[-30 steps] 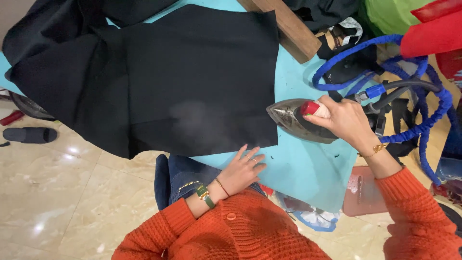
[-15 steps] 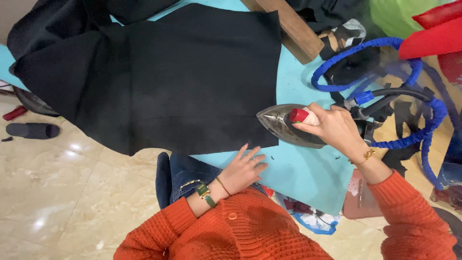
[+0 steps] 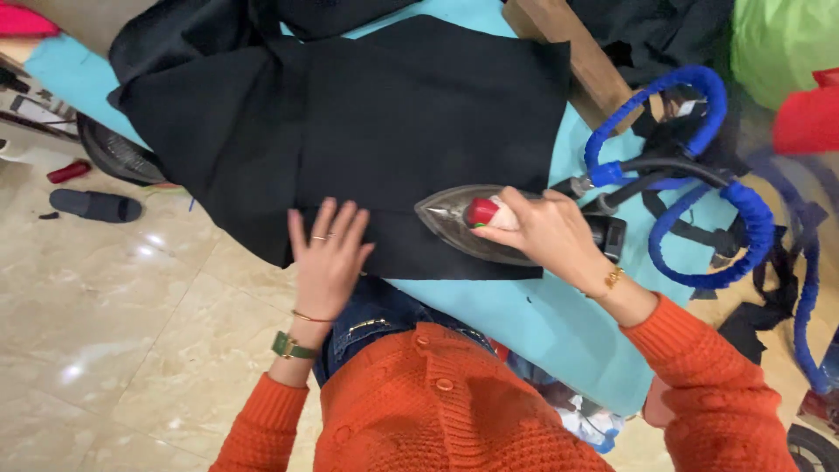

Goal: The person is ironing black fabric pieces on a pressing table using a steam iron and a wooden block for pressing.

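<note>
A large piece of black fabric (image 3: 367, 122) is spread over a turquoise ironing surface (image 3: 533, 319). My right hand (image 3: 546, 232) grips the red-and-dark handle of a steam iron (image 3: 468, 223), whose silver soleplate rests on the near edge of the fabric, tip pointing left. Flat on the fabric's near left edge lies my left hand (image 3: 328, 258), fingers spread, holding the cloth down. It wears rings, a bracelet and a green watch. A blue-wrapped hose (image 3: 699, 175) loops away from the back of the iron.
A wooden block (image 3: 572, 48) lies at the far edge of the surface. Dark cloth scraps and red and green items sit at the right. On the tiled floor (image 3: 105, 323) at the left lies a dark slipper (image 3: 96, 205) and a small red object (image 3: 68, 170).
The iron has slid left from the bare turquoise surface onto the black fabric. My left hand moved from the surface edge up onto the fabric, flattening it.
</note>
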